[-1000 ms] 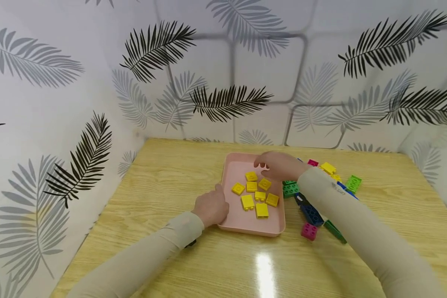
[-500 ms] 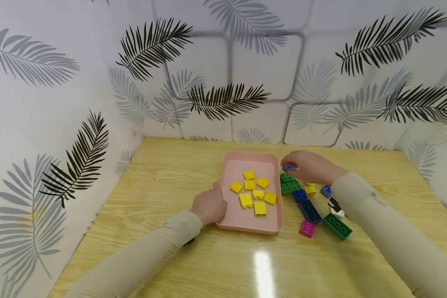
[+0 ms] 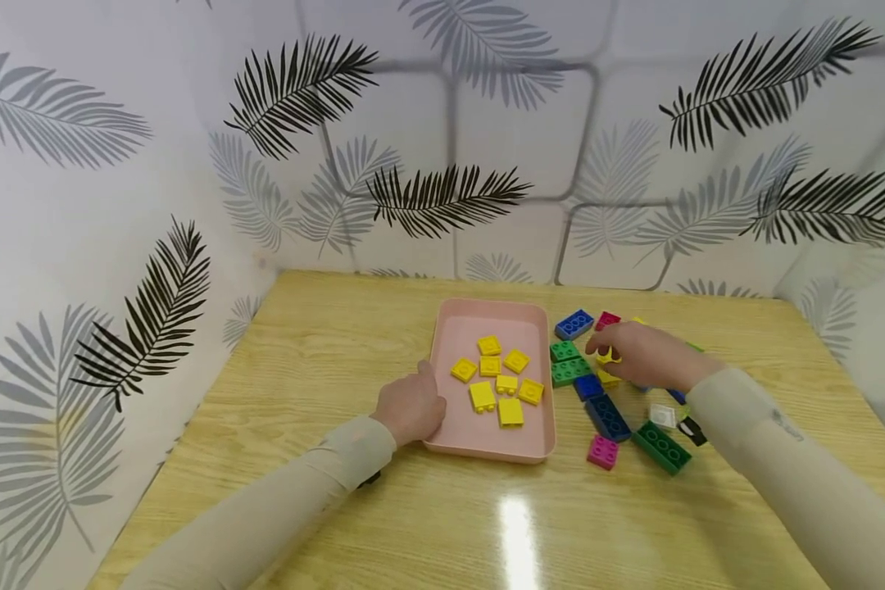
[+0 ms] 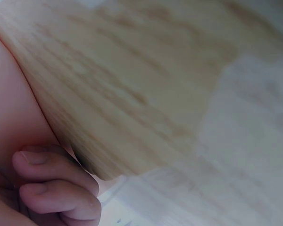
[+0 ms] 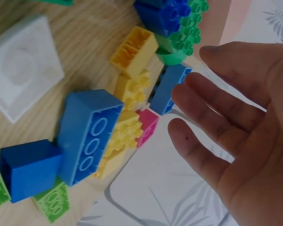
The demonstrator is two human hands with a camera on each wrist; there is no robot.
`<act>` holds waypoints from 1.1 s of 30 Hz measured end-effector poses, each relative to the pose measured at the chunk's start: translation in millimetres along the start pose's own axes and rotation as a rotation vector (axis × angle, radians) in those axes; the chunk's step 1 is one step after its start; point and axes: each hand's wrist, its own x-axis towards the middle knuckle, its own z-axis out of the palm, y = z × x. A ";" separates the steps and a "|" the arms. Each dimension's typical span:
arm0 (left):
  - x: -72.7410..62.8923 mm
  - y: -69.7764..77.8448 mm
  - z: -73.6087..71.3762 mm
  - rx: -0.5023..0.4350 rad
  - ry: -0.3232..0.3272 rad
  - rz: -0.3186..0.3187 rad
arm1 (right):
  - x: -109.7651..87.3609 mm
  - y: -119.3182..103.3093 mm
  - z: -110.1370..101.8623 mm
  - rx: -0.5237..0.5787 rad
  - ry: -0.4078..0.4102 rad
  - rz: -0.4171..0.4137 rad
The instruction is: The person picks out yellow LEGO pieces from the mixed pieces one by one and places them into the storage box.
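Tray [image 3: 496, 320] left of loose bricks [image 3: 608, 418]

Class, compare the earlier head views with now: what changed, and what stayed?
The right hand moved rightward from above the pink tray, past the blue brick, to the yellow bricks. It holds nothing visible. The left hand stayed at the tray's left rim; the eight yellow pieces inside stayed put.
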 end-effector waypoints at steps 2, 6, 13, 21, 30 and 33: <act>-0.8 -0.7 -0.3 -0.003 0.000 -0.003 | -0.9 1.1 3.4 -0.005 -0.015 0.022; -1.1 -1.0 -0.5 -0.005 -0.003 -0.005 | -2.0 3.2 9.7 -0.004 -0.059 0.070; -0.9 -1.8 0.5 0.006 0.005 0.002 | -3.6 5.6 19.0 -0.018 -0.093 0.092; 0.8 -2.7 2.1 0.005 0.016 0.002 | -3.5 6.4 27.6 -0.066 -0.039 0.047; 2.3 -2.6 3.5 -0.007 0.008 0.001 | -2.6 7.5 33.8 -0.114 -0.021 0.033; 3.1 -2.9 3.1 -0.002 0.003 -0.004 | -3.1 7.7 31.7 -0.119 -0.012 0.038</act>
